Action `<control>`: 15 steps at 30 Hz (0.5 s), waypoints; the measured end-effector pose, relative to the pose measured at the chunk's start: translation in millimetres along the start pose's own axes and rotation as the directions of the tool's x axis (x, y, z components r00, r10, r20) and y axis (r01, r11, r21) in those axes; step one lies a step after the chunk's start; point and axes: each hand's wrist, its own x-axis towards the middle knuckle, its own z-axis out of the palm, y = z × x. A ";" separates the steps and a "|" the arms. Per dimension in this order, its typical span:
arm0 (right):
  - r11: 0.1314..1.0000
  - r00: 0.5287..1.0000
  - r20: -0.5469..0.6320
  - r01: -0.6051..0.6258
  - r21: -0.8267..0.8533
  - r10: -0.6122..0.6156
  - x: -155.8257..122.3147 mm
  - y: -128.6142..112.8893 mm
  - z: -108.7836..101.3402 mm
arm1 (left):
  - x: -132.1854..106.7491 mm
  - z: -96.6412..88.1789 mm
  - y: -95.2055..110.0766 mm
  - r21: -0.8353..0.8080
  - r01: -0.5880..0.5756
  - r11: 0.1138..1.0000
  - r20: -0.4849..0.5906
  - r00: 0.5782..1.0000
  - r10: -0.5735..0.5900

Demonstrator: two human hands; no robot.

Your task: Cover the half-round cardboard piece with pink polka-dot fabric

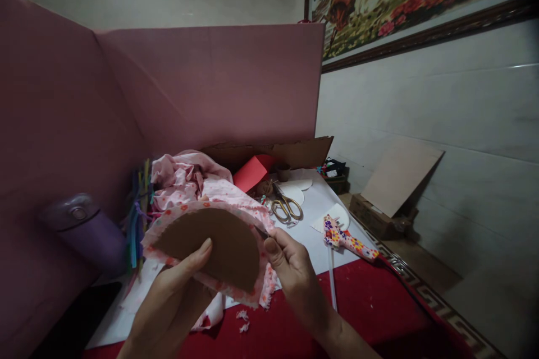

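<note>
My left hand (177,291) holds up a brown cardboard half-disc (214,244) wrapped at its edge in pink flowered fabric (177,212), thumb on the cardboard's face. My right hand (290,272) is closed in a pinch at the disc's right edge, gripping a thin dark tool (261,231) whose tip touches the fabric rim; what the tool is I cannot make out. More pink fabric (189,176) lies heaped behind the disc.
Gold-handled scissors (287,207) and white paper discs (295,190) lie on a white sheet (320,202). A flower-patterned glue gun (347,240) rests at the right over the red table cover (366,303). A purple bottle (84,230) and coloured strips (137,213) stand left, against a pink screen (210,78).
</note>
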 end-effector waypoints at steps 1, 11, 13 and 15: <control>1.000 1.000 -0.002 -0.004 0.002 0.004 -0.1 0.3 0.3 | 0.3 0.1 0.0 0.000 -0.002 1.000 -0.005 1.000 0.002; 1.000 1.000 0.012 -0.011 -0.006 0.011 -1.7 4.6 -0.9 | -1.0 1.0 4.0 -0.004 0.008 1.000 -0.110 0.994 -0.009; 1.000 1.000 0.014 0.001 -0.028 0.000 -1.3 3.2 -1.9 | -1.5 0.5 3.7 -0.004 0.008 1.000 -0.099 0.995 -0.009; 0.998 1.000 0.011 0.026 -0.051 -0.025 -0.5 0.9 -2.9 | -1.3 0.8 2.9 0.000 0.013 1.000 -0.071 0.997 -0.013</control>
